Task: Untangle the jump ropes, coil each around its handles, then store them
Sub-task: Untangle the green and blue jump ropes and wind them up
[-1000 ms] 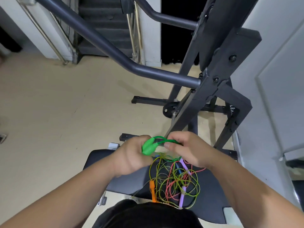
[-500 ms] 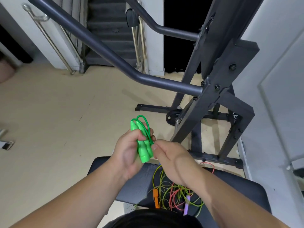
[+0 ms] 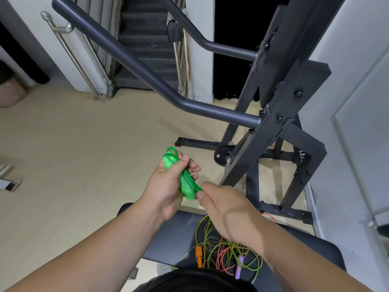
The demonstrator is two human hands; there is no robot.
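Both green handles (image 3: pixel 185 190) sit clamped together in the left hand (image 3: pixel 164 186) at mid-frame, apparently so the right hand (image 3: pixel 229 216) can pinch the green cord (image 3: pixel 172 151) and wind it taut, while the other ropes' tangle (image 3: pixel 229 251) lies on the black bench (image 3: pixel 168 232) at bottom centre.

A bright green jump rope (image 3: pixel 185 183) is seen against a beige floor (image 3: pixel 63 154). Yellow-green cords (image 3: pixel 196 230), coral cords (image 3: pixel 219 258), an orange handle (image 3: pixel 198 252) and a lilac handle (image 3: pixel 240 265) are shown on the black, ribbed bench (image 3: pixel 174 234).
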